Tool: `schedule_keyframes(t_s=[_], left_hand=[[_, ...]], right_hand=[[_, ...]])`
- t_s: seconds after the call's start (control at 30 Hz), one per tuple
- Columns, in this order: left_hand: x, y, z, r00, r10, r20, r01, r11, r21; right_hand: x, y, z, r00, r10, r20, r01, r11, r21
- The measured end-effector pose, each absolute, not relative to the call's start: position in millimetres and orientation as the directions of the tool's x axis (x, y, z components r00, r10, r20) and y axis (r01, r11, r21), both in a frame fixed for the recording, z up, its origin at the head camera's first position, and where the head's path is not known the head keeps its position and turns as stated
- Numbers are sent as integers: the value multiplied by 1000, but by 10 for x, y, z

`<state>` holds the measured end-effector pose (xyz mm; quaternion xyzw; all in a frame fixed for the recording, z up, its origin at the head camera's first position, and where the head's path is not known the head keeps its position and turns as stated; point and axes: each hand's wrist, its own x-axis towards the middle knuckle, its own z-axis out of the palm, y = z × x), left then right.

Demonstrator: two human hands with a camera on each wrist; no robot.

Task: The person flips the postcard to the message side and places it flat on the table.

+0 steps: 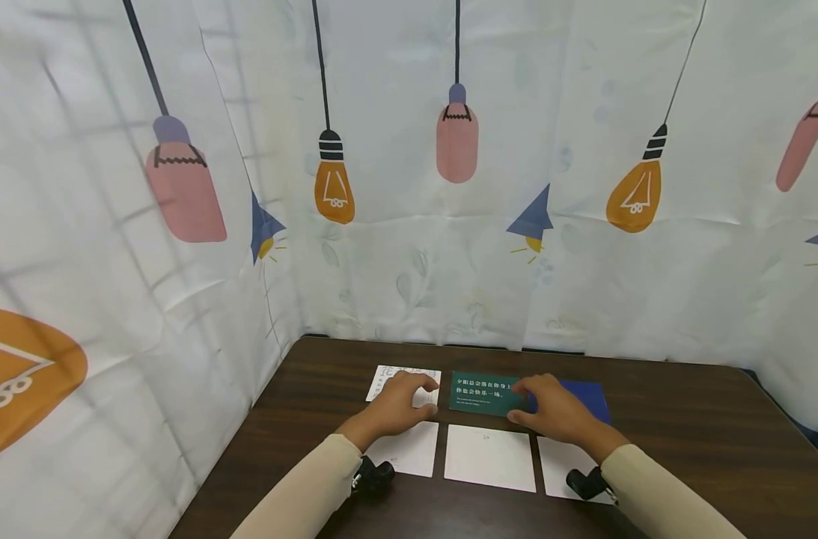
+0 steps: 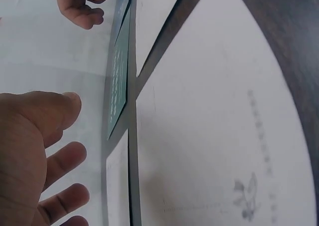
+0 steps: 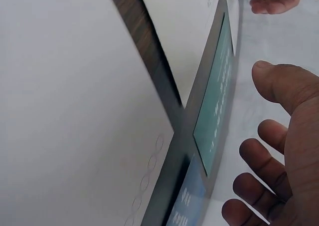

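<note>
My left hand (image 1: 397, 404) hovers over the white printed card (image 1: 385, 379) at the back left, its fingers loosely bent and holding nothing. To the right, my right hand (image 1: 553, 408) hangs between the green card (image 1: 483, 393) with white lettering and the blue card (image 1: 590, 397), partly covering both; nothing is in its fingers. Nearer to me lie three white cards in a row: a left one (image 1: 411, 451), a middle one (image 1: 489, 457) and a right one (image 1: 563, 460). Both wrist views show the fingers apart from the cards.
The cards lie on a dark brown wooden table (image 1: 705, 427). White curtains (image 1: 395, 284) printed with lamps and bulbs hang behind the table and on the left. A small black camera (image 1: 375, 476) is strapped to each wrist.
</note>
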<state>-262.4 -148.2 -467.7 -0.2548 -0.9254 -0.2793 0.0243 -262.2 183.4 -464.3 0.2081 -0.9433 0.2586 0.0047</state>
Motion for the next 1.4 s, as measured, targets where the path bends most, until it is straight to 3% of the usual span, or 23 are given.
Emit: schedule_keyframes(t_s=[0.5,1.4], left_hand=[[-2682,-1812,-4694,-882,413,224,467,711,525],[-2791,-2157,-4769,-945,276,173,326,779,535]], right_hand=[[-2732,1529,-4633,-908,-402,117,-406,781,-474],[-2872,1070,-4715,-885,-449,126,-447,743,-498]])
